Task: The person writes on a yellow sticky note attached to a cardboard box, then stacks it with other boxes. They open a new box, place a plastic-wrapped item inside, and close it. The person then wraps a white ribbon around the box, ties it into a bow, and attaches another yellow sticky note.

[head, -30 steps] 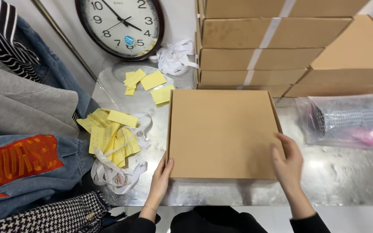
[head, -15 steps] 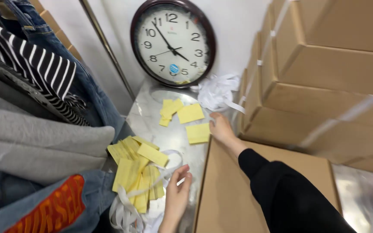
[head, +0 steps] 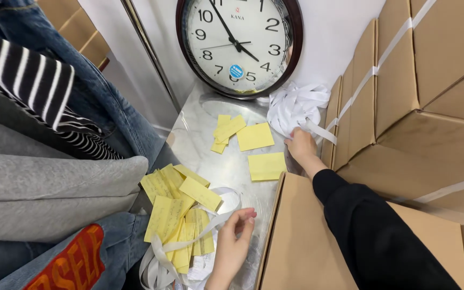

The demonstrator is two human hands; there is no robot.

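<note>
White strapping tape [head: 296,107] lies bunched in the upper middle of the frame, on the steel counter [head: 200,134] below the wall clock [head: 238,43]. My right hand [head: 300,144] reaches out to it, fingers closed on a strand at the bundle's lower edge. My left hand [head: 234,239] hovers loosely curled at the bottom centre, grasping nothing, just beside a heap of yellow slips [head: 181,215] tangled with more white strap. Two yellow notes [head: 261,150] lie between my hands. A flat cardboard box [head: 307,247] fills the lower right under my sleeve, and stacked cartons [head: 425,96] wall off the right side. Hanging clothes [head: 38,134] crowd the left edge, so only a narrow strip of counter stays open between them.
</note>
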